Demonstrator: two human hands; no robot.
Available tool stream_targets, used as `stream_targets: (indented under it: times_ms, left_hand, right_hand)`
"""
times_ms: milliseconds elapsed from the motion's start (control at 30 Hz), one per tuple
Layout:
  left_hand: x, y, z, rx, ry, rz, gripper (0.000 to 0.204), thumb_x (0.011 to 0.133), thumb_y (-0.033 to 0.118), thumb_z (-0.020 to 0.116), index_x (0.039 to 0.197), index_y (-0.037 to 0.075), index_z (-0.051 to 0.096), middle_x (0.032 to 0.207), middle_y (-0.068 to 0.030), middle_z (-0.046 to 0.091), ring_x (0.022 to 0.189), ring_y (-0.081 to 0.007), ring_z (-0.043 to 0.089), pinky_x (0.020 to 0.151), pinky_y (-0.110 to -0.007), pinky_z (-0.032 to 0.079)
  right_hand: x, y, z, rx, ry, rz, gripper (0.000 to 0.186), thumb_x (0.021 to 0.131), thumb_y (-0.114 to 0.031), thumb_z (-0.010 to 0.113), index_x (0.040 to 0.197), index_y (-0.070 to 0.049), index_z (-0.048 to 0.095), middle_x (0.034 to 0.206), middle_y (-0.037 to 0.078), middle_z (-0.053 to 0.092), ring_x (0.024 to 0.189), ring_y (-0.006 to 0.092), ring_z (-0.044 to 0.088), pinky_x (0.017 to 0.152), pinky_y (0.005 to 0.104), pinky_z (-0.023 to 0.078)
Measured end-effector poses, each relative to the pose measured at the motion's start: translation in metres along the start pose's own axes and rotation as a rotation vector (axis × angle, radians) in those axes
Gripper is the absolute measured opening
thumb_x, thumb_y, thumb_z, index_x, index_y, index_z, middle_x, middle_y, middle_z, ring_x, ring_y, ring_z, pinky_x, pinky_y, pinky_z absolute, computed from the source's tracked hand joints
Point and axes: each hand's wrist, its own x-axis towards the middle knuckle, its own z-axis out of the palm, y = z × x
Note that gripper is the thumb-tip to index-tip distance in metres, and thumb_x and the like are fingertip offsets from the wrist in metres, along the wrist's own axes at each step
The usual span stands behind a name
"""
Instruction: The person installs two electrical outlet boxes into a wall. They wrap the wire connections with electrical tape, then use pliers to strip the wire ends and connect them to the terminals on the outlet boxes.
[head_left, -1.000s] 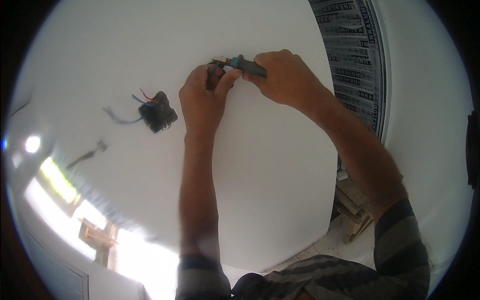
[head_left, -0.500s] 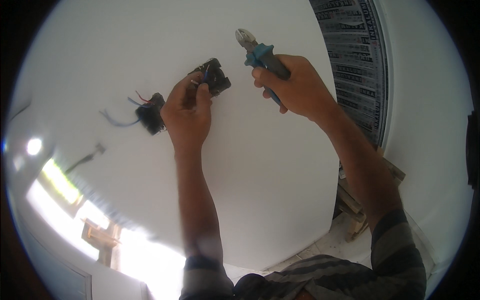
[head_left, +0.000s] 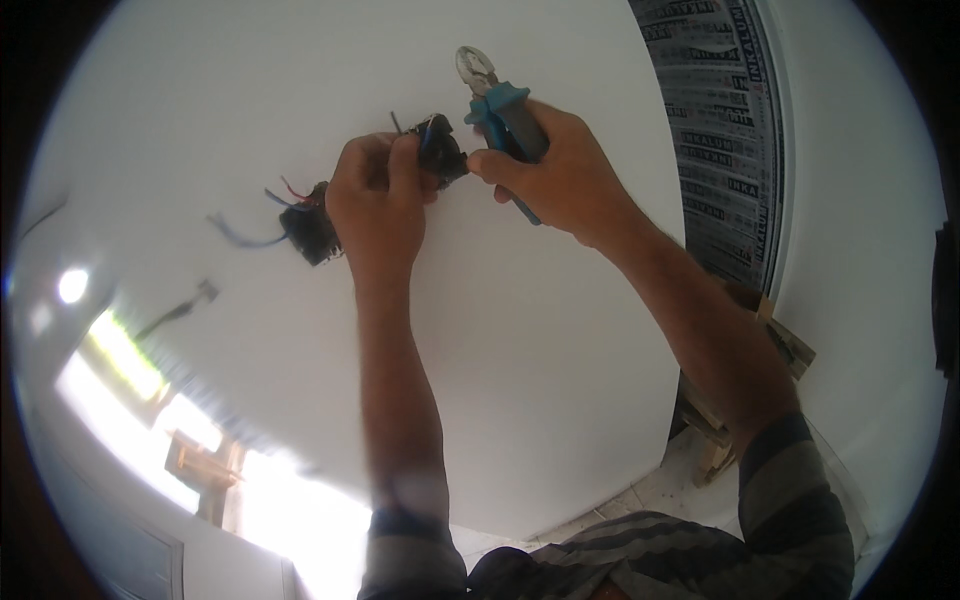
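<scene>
Down and to the left of the fingers of the left hand (head_left: pixel 378 200), a dark wired unit (head_left: pixel 311 233) sat against the white wall (head_left: pixel 540 360), a red wire (head_left: pixel 292 188) and a loose blue wire (head_left: pixel 243 241) trailing from it away from the fingers. The hand's outer edge overlapped it in view; whether they touched could not be told.

The left thumb and fingers were pinching a black fitting (head_left: pixel 441 148), which lay just to their right, between the two hands. Its long axis seemed to slope from upper left to lower right, though the fingers covered its near end. A blue strand showed on its face, and a short dark wire end (head_left: pixel 395 122) stuck up above the left fingertips.

Directly right of the fitting came the right thumb, its tip at the fitting's right edge, touching or just beside it. The fingers of the right hand (head_left: pixel 570 175) were curled around the handles of blue-and-grey pliers (head_left: pixel 507 112). The tool's long axis rose up and slightly left from those fingers, so its metal head stood above the fitting, apart from it and pointing past it. The left hand had the nearer hold; the right thumb came next.
</scene>
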Motion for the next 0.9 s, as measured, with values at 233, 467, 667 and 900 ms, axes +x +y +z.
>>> stream_targets:
  times_ms: [233,467,667,900]
  left_hand:
    - [0.001,-0.01,-0.001,-0.178,-0.01,0.016,0.02,0.102,0.016,0.066,0.1,-0.004,0.065,0.076,-0.0076,0.07,0.06,-0.0109,0.065,0.053,-0.024,0.049]
    - [-0.001,-0.003,0.0,-0.093,-0.008,0.011,0.017,0.101,0.013,0.066,0.099,-0.004,0.067,0.077,-0.0073,0.071,0.058,-0.0093,0.061,0.052,-0.023,0.048]
    - [-0.007,-0.016,-0.008,-0.115,0.021,0.061,0.016,0.101,0.011,0.067,0.095,-0.004,0.068,0.075,-0.0059,0.068,0.057,-0.0085,0.058,0.051,-0.023,0.045]
    - [-0.003,-0.011,-0.012,-0.109,0.011,0.023,0.017,0.1,0.013,0.068,0.095,-0.004,0.07,0.079,-0.0074,0.07,0.057,-0.0094,0.059,0.051,-0.023,0.045]
  right_hand:
    - [-0.006,0.003,-0.009,0.007,-0.173,0.049,0.028,0.09,-0.021,0.076,0.105,0.002,0.071,0.073,0.007,0.068,0.064,0.0143,0.067,0.058,0.0289,0.052]
    - [0.001,-0.007,0.01,0.123,-0.269,0.095,0.019,0.089,-0.017,0.075,0.097,0.0,0.071,0.072,0.006,0.066,0.061,0.0132,0.064,0.052,0.028,0.048]
    - [0.015,-0.011,0.019,0.192,-0.201,0.087,0.019,0.088,-0.015,0.075,0.096,0.001,0.071,0.073,0.007,0.066,0.061,0.0133,0.064,0.05,0.027,0.046]
    - [0.029,-0.006,0.033,0.338,-0.132,-0.016,0.02,0.087,-0.015,0.077,0.1,-0.001,0.072,0.081,0.008,0.07,0.064,0.0135,0.065,0.05,0.0271,0.047]
